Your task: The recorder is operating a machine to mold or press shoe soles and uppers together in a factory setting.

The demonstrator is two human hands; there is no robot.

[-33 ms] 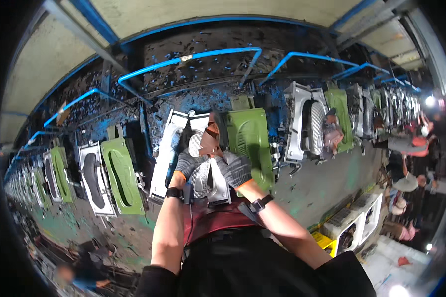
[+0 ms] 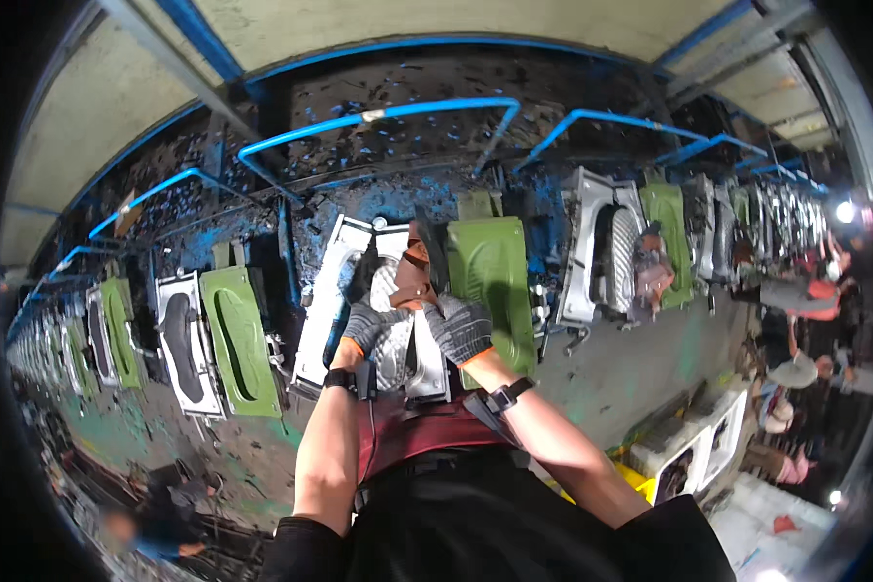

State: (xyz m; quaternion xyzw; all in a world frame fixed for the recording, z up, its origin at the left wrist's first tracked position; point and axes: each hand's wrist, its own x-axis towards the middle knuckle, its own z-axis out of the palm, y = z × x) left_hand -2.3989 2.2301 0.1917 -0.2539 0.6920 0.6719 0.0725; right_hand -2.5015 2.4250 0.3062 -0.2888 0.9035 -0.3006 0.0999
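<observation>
A brown shoe upper with open cut-outs (image 2: 413, 277) lies over a silver mould with a textured sole shape (image 2: 390, 354). My left hand (image 2: 371, 326), in a grey knit glove with an orange cuff, is closed at the upper's near-left edge. At its near-right edge my right hand (image 2: 456, 330), gloved alike, pinches the brown material. Both sets of fingertips meet close together, and the knuckles partly hide the edge they grip. Right of the upper stands a raised green mould half (image 2: 492, 286). A dark sole piece beside the upper is only partly visible.
More silver moulds (image 2: 177, 344) and green mould halves (image 2: 240, 339) line up on both sides. Blue rails (image 2: 378, 114) run behind them over a dark, scrap-strewn bed. White crates (image 2: 718, 441) and a yellow one (image 2: 634, 482) stand at the lower right. Co-workers (image 2: 795, 364) are at far right, another person lower left.
The view has shifted slightly. Both hands keep their hold on the brown upper, which stays in about the same place.
</observation>
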